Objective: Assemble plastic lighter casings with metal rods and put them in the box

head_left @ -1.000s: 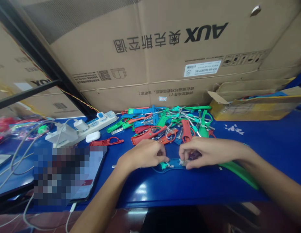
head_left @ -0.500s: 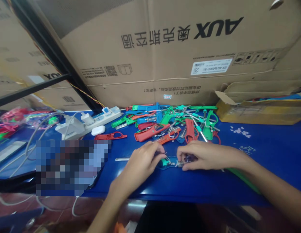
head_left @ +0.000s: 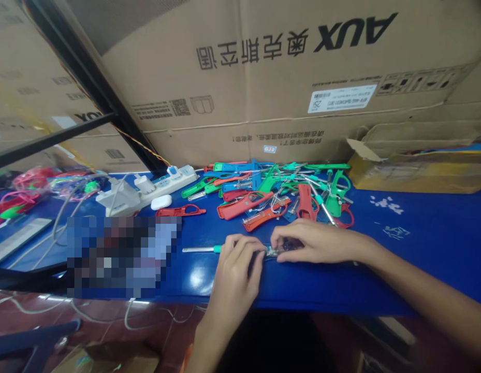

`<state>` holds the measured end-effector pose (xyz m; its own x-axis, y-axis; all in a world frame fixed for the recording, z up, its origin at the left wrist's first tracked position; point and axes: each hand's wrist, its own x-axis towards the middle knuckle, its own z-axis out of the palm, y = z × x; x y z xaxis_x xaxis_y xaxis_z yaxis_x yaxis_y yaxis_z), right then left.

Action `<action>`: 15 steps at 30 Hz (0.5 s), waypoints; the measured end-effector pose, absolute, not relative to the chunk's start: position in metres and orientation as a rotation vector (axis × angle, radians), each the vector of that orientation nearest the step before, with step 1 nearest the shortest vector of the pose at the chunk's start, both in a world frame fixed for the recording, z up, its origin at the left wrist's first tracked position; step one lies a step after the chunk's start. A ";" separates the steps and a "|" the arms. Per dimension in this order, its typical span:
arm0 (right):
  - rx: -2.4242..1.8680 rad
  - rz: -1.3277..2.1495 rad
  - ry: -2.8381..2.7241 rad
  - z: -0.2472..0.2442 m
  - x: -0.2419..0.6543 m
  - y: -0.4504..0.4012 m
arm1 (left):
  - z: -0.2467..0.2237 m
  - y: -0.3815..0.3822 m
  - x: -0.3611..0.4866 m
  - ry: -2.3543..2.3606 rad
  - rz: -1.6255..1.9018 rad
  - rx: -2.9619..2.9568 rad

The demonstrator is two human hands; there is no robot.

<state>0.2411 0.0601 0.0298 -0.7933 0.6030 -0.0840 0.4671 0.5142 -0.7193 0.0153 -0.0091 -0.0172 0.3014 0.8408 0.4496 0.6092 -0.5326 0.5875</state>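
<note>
Slim steel rod with green collar (head_left: 197, 249) juts left from under curled left hand (head_left: 236, 264), lying level just above blue desk (head_left: 341, 282). Small metal fitting with fine wire (head_left: 272, 252) sits between hands, pinched by right hand (head_left: 316, 242), touching dark translucent purple piece (head_left: 290, 244). Middle of assembly hidden behind fingers.

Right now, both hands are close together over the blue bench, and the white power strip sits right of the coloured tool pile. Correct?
No: the head view shows the white power strip left of the coloured tool pile. The left hand and right hand are close together over the blue bench.
</note>
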 end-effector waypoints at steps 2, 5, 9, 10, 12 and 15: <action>-0.922 1.144 -2.571 0.029 0.240 0.060 | -0.018 -0.010 0.015 1.309 1.071 2.255; -0.922 1.146 -2.565 0.027 0.239 0.060 | -0.018 -0.011 0.015 1.304 1.065 2.251; -0.948 1.117 -2.581 0.028 0.240 0.060 | -0.019 -0.011 0.013 1.283 1.056 2.261; -0.955 1.117 -2.583 0.028 0.240 0.060 | -0.019 -0.011 0.013 1.279 1.052 2.266; -0.957 1.131 -2.581 0.028 0.240 0.060 | -0.020 -0.010 0.013 1.280 1.048 2.275; -0.954 1.144 -2.573 0.028 0.240 0.060 | -0.020 -0.008 0.014 1.276 1.046 2.280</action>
